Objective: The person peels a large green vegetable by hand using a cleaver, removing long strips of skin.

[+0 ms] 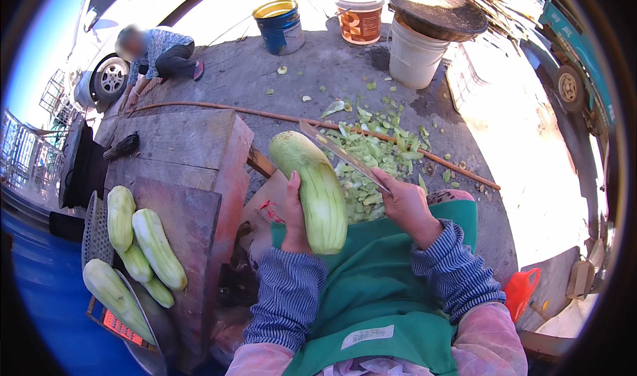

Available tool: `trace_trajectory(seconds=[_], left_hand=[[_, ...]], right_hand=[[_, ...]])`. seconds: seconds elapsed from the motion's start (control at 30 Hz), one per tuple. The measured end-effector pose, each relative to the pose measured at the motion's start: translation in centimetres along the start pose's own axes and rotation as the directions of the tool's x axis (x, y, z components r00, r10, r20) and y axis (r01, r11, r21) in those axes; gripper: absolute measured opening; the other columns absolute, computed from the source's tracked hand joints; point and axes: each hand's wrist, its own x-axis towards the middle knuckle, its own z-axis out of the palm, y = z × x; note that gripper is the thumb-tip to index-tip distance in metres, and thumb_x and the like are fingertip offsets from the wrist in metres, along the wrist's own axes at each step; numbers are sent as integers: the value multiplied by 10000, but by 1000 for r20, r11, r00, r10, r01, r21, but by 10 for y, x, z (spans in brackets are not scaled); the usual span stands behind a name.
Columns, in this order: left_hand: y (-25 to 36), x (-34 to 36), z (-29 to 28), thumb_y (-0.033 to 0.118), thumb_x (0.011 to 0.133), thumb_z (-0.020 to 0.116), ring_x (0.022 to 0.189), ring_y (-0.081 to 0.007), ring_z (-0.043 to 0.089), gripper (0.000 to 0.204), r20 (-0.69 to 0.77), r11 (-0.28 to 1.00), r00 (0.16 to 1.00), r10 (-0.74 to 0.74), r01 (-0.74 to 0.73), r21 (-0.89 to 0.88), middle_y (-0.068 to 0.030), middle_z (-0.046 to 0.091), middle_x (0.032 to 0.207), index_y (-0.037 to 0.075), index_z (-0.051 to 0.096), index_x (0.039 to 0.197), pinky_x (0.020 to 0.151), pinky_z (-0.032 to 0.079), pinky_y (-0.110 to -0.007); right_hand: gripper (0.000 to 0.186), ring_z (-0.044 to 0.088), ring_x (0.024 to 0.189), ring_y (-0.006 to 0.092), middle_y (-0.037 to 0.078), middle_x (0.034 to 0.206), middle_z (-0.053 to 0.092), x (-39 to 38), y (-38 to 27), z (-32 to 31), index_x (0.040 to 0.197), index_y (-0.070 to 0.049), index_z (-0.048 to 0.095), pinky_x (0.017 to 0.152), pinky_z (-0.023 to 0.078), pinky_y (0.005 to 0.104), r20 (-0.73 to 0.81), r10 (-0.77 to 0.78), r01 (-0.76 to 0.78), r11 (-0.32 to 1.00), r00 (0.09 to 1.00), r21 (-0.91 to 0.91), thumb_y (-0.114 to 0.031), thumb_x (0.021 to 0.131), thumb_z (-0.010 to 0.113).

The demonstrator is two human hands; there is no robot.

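Gourd (312,197): sitting near the middle of your view, leaning its green upper end toward 11 o'clock and showing pale lengthwise strips below.
Left hand (295,217): you are gripping the gourd's 8 o'clock side, your hand spreading to its girth; thumb is showing, other fingers are hiding behind.
Right hand (406,207): you are closing your fingers tightly round the handle of a knife (348,157).
Blade: slanting up toward 11 o'clock, lying close beside the gourd; you cannot tell whether it is touching.
Peelings (371,147): heaping on the ground at 2 o'clock from the gourd.
Paler gourds (159,248): clustering at 8 o'clock, some resting on a reddish board (189,207).
Blue bucket (282,34): standing near 12 o'clock.
Another person (166,47): crouching between 10 and 11 o'clock.
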Motion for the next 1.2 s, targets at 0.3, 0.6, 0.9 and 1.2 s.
trace_trajectory(seconds=[0.3,0.6,0.9,1.2], left_hand=[[-1,-5,24,546,1017,474,1016,-269,687,630,-151,999,987,51,-50,8,-145,661,1201,39,505,1389,887,586,-413],[-1,-6,8,527,1023,483,926,-223,710,601,-99,998,995,-10,16,59,-123,690,1143,39,522,1372,821,601,-349],[-8,-15,9,556,1048,390,1158,-277,641,679,-69,984,995,67,-55,167,-172,594,1346,15,444,1455,974,555,-388],[4,-27,11,726,963,417,984,-305,690,854,15,985,998,-57,54,165,-175,651,1212,25,456,1449,824,599,-413]], right_hand=[[586,641,646,252,66,748,585,20,-34,-7,1432,-138,551,570,525,388,-14,-345,340,930,939,-139,-68,854,608],[509,693,756,335,130,812,707,26,-9,11,1357,-116,602,675,548,453,173,103,-149,949,979,278,-68,851,624],[595,645,643,260,74,728,600,27,-42,-18,1415,-133,571,580,524,382,-29,-299,295,950,954,-105,-24,834,639],[525,721,756,310,145,833,714,62,5,-4,1408,-137,563,632,554,447,149,212,-177,960,966,-217,-92,887,611]])
